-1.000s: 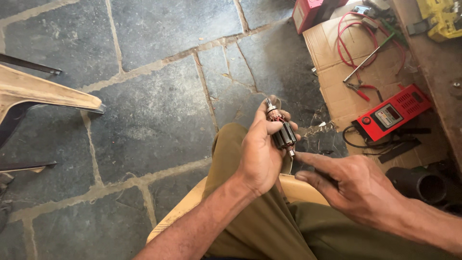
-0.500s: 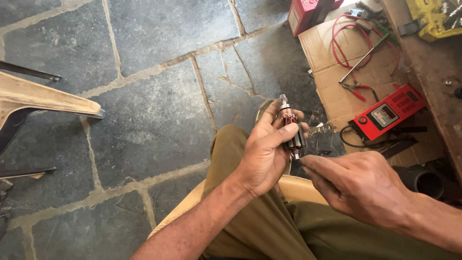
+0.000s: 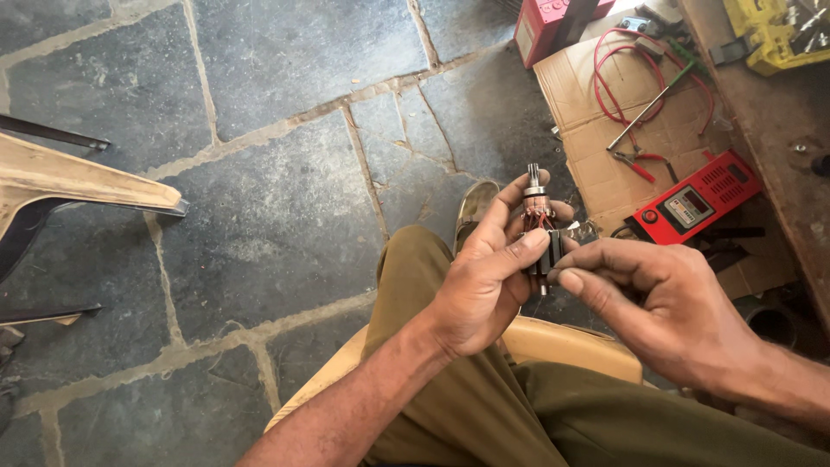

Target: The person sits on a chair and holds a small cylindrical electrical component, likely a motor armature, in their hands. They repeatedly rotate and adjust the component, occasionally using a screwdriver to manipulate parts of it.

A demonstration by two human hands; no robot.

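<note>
A small motor armature [image 3: 538, 216], with copper windings, a dark iron core and a steel shaft pointing up, is held upright above my knee. My left hand [image 3: 484, 277] grips it around the core, thumb across the front. My right hand [image 3: 666, 303] comes in from the right, its thumb and forefinger pinched against the core's right side. The lower end of the armature is hidden behind my fingers.
A red meter [image 3: 692, 203] lies on a flattened cardboard sheet [image 3: 588, 95] with red wire leads [image 3: 618, 60], red-handled pliers [image 3: 635, 164] and a thin rod. A red box [image 3: 553, 26] stands behind, a yellow tool [image 3: 774, 30] on a bench at right, a plastic chair [image 3: 78, 182] at left.
My right hand has moved up from below and closed its fingertips on the armature. My left hand has turned the armature more upright and lifted it slightly.
</note>
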